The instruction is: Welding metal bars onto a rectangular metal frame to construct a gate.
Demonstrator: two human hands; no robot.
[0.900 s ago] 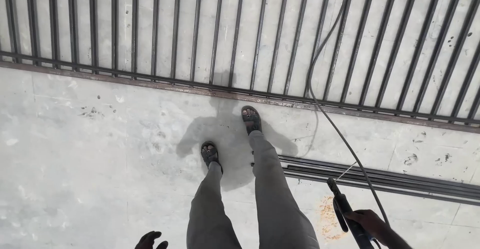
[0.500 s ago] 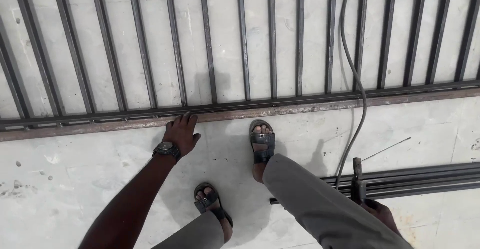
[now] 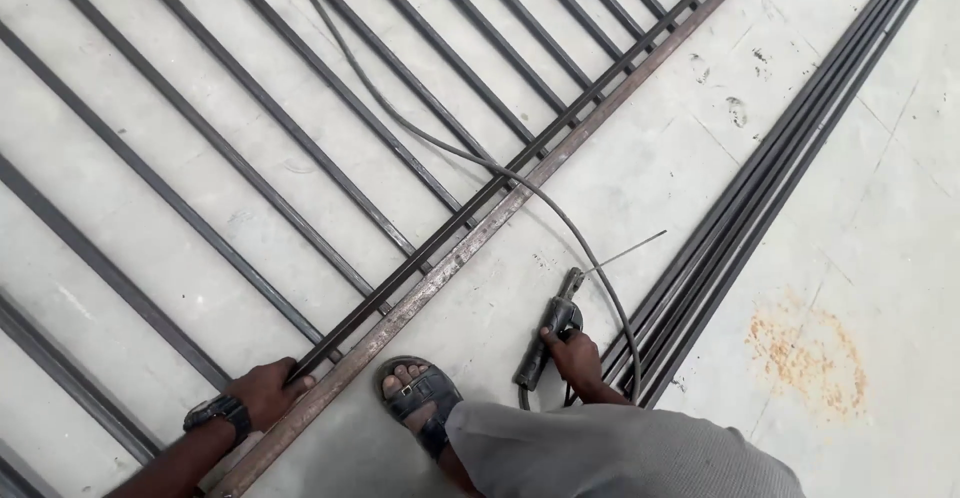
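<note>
On the floor, the left hand (image 3: 262, 394) now grips the grille frame (image 3: 420, 288) lower down, while the right hand (image 3: 572, 354) holds the electrode holder (image 3: 548, 338) closer to it.

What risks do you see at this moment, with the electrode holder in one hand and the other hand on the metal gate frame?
1. The right hand holds the electrode holder with no glove visible; sparks or heat might burn it.
2. The left hand grips the gate frame bare, so a hot or live frame could hurt it.
3. The foot in an open sandal is near the frame, and the cable lies across the bars, a possible trip.
</note>
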